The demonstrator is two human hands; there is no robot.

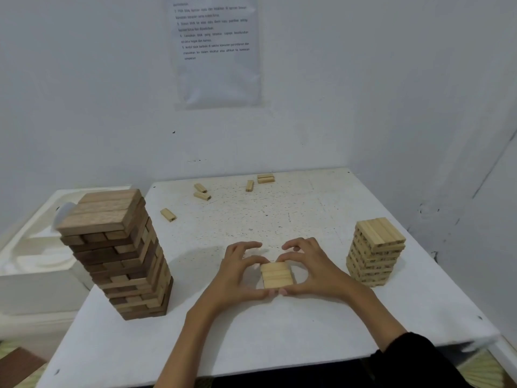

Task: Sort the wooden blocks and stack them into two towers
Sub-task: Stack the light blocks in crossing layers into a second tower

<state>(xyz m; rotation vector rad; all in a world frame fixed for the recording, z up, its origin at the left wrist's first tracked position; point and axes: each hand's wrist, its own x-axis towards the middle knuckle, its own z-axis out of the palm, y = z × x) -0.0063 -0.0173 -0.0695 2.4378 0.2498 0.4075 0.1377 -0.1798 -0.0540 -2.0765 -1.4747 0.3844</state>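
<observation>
Head view: left hand (237, 271) and right hand (313, 268) both curl round a little row of three pale blocks (277, 275) lying mid-table (279, 331), thumbs on the near edge, index fingers on the far one. The pale tower (375, 252) sits to the right, the taller dark tower (117, 256) to the left, and a few loose blocks (202, 195) near the far edge. They look light, stiff and smooth, so I'd guess the row splays if squeezed unevenly; best pinched near-to-far so all three press together
</observation>
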